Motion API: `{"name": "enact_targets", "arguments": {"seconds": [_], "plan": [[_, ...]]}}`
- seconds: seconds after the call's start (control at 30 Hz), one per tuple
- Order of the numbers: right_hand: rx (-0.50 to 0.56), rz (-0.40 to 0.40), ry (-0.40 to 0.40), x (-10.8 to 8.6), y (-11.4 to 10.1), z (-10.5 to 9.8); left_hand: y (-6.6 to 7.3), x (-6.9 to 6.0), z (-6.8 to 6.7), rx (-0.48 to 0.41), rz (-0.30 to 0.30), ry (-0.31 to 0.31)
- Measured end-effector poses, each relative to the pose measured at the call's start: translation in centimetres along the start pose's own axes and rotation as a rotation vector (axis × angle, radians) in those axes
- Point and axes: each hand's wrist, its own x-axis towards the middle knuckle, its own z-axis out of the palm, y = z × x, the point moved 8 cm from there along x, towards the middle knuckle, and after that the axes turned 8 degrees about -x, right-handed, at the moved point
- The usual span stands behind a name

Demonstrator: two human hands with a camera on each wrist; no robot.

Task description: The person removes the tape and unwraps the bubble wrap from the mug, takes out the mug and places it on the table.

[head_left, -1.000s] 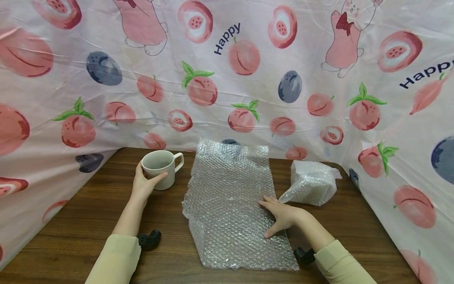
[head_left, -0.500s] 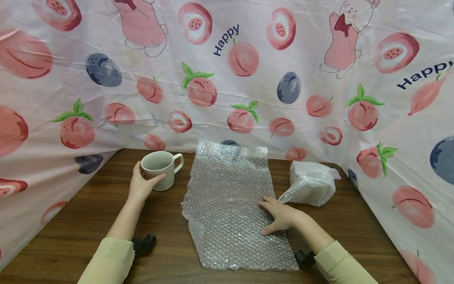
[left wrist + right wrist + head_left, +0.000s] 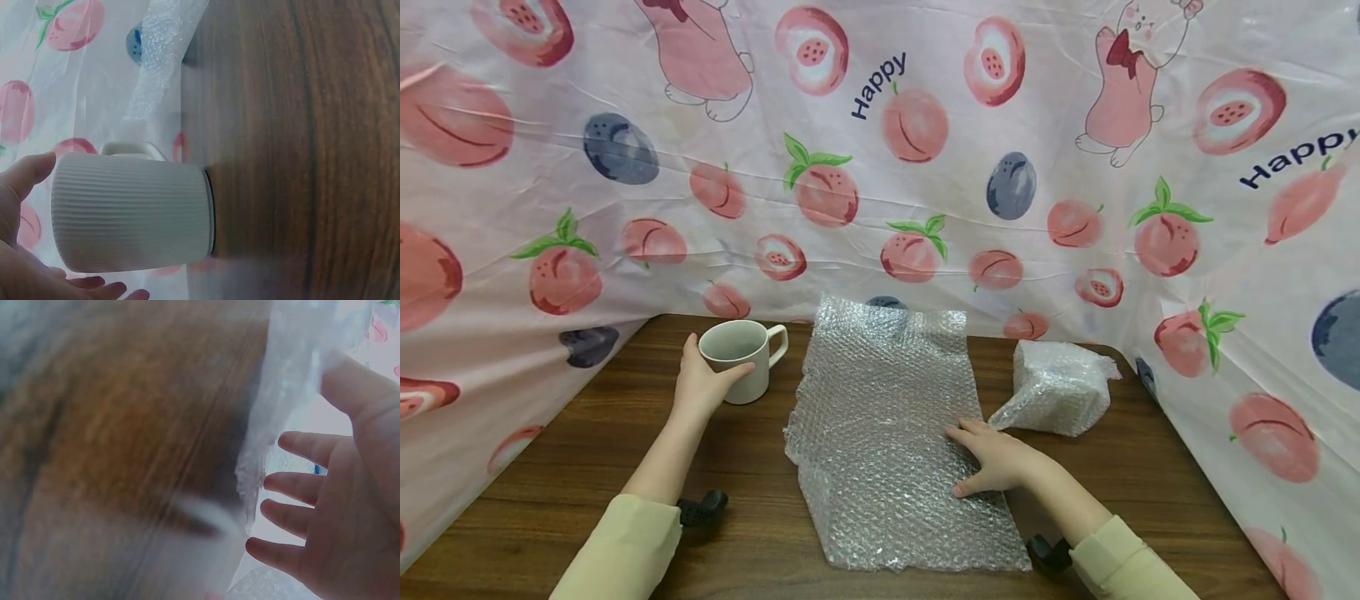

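A pale ribbed mug (image 3: 733, 350) stands upright on the wooden table at the left, its handle pointing right. My left hand (image 3: 700, 385) is around the mug's near left side, thumb in front and fingers at the left. In the left wrist view, the fingers (image 3: 100, 291) are spread and rather straight beside the mug (image 3: 131, 212); contact is hard to tell. A bubble wrap sheet (image 3: 887, 433) lies flat in the middle. My right hand (image 3: 1000, 458) rests on its right edge with fingers spread. The right wrist view shows the right hand (image 3: 356, 494) with extended fingers, blurred wrap before it.
A bubble-wrapped bundle (image 3: 1060, 387) sits at the back right of the wooden table (image 3: 550, 483). Fruit-patterned cloth (image 3: 925, 183) hangs behind and along both sides. The sheet's far end reaches up to the back cloth.
My left hand and forearm have shifted slightly left and the wrist has turned a little. The mug stays in place. My right hand is nearly still on the bubble wrap.
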Motion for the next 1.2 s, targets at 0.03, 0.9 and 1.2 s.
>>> {"name": "enact_targets", "arguments": {"seconds": [0.03, 0.9, 1.2], "plan": [[-0.004, -0.001, 0.005, -0.1, 0.0, 0.0, 0.1, 0.0, 0.0, 0.009, -0.003, -0.004], [0.083, -0.042, 0.143, -3.5, -0.6, -3.0, 6.8, -2.6, 3.0, 0.139, 0.352, 0.076], [0.113, -0.030, 0.225, -5.0, -0.7, -5.0, 8.4, -3.9, 6.8, 0.154, 0.408, -0.099]]}}
